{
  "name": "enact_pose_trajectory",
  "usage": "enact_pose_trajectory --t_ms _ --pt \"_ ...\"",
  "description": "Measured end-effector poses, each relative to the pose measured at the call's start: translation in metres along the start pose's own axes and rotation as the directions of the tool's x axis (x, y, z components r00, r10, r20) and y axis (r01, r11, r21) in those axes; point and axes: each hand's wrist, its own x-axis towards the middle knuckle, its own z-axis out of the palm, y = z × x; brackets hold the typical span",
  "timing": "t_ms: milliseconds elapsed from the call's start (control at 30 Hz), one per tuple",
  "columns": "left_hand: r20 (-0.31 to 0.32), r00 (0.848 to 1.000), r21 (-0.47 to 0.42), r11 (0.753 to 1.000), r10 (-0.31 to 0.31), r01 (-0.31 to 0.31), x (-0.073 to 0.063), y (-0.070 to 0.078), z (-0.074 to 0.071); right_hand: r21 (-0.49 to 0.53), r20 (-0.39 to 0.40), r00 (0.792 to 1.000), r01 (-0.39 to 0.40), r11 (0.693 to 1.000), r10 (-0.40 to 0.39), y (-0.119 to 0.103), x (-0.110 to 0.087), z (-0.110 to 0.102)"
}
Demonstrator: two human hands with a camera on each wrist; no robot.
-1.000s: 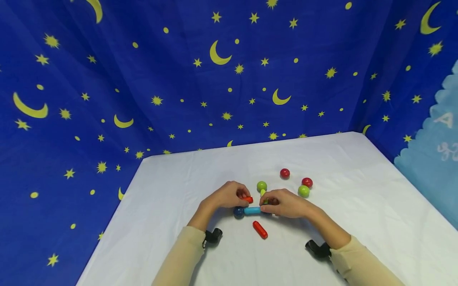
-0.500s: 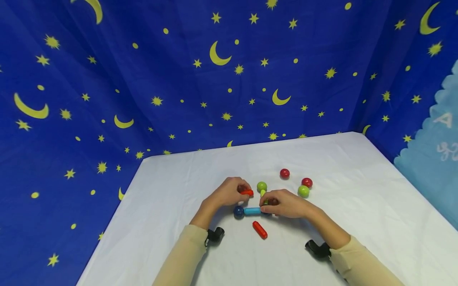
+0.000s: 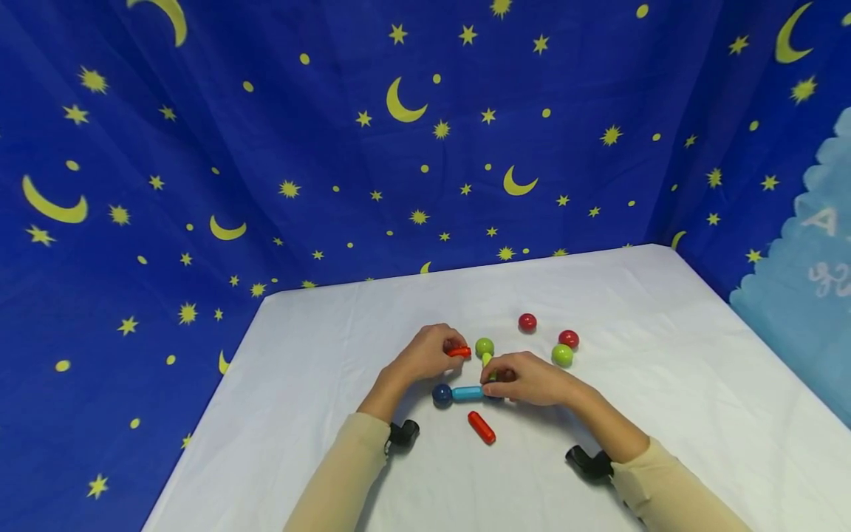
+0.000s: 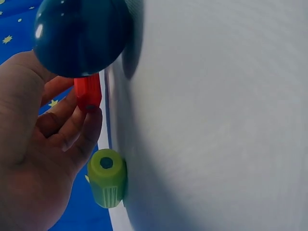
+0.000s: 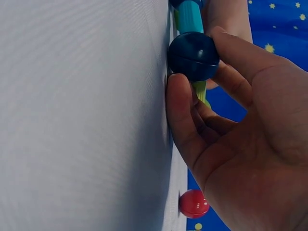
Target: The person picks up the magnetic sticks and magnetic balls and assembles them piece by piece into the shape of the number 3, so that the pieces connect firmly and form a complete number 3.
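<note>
My left hand (image 3: 428, 352) pinches a red stick (image 3: 460, 352) by the fingertips, just behind the joined blue pieces. Those pieces are a dark blue ball (image 3: 442, 395), a light blue stick (image 3: 467, 394) and a second dark blue ball (image 5: 194, 56) at the right end. Thumb and fingers of my right hand (image 3: 528, 378) grip that second ball. Beyond it, a yellow-green stick (image 3: 487, 359) runs up to a green ball (image 3: 484, 346); its near end is hidden by the right hand. The left wrist view also has a green stick (image 4: 107, 179) beside the left hand.
Another red stick (image 3: 482, 427) lies in front of the blue pieces. To the right rear are a red ball (image 3: 527, 322), a second red ball (image 3: 568, 339) and a green ball (image 3: 562, 355). Blue starry cloth hangs behind the white table (image 3: 319, 318).
The left hand has carried its red stick away from me, from just behind the light blue stick to near the green ball. The right hand has stayed on the dark blue ball.
</note>
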Motion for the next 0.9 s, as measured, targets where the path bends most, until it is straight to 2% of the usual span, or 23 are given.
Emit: enact_pose_trajectory --t_ms 567,900 --pt "0.012 0.999 0.004 0.999 -0.043 0.043 0.0055 0.0041 0.0009 0.012 0.007 1.0 -0.003 1.0 0.003 0.0002 0.0012 0.0013" --pt "-0.006 1.0 0.035 0.999 -0.014 0.014 0.0066 0.0064 -0.0002 0.001 0.0 1.0 -0.009 1.0 0.009 0.0 0.0012 0.0006"
